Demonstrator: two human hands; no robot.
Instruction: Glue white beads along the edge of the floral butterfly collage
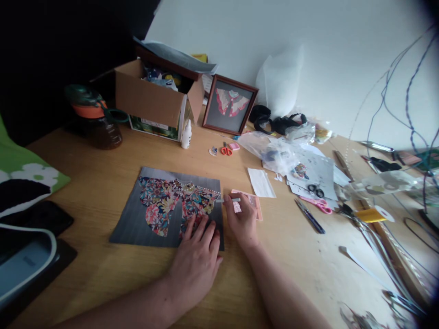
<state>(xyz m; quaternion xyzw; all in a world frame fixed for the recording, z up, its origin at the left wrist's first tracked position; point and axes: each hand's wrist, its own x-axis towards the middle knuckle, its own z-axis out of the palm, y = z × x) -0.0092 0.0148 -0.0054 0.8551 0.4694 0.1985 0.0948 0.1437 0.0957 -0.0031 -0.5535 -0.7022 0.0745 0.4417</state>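
Observation:
A dark grey sheet (126, 230) lies on the wooden table, bearing a small floral cape-shaped cutout (158, 203) edged along its top with tiny pale beads. My left hand (197, 251) rests flat over the sheet's lower right part, fingers spread and covering some of the floral cloth. Pinched in my right hand (242, 221) is a thin white pen-like stick (236, 199), its tip at the beaded right end of the cutout. Partly behind that hand sits a pink tray (259, 214) with small pale bits in it. A white paper slip (261, 183) lies just beyond.
A white glue bottle (186, 135), orange scissors (226, 150) and a framed cape picture (230, 105) stand or lie behind the sheet. An open cardboard box (149, 93) and a drink bottle (101, 123) are back left. Rightward lie a utility knife (310, 217) and pink scissors (320, 205).

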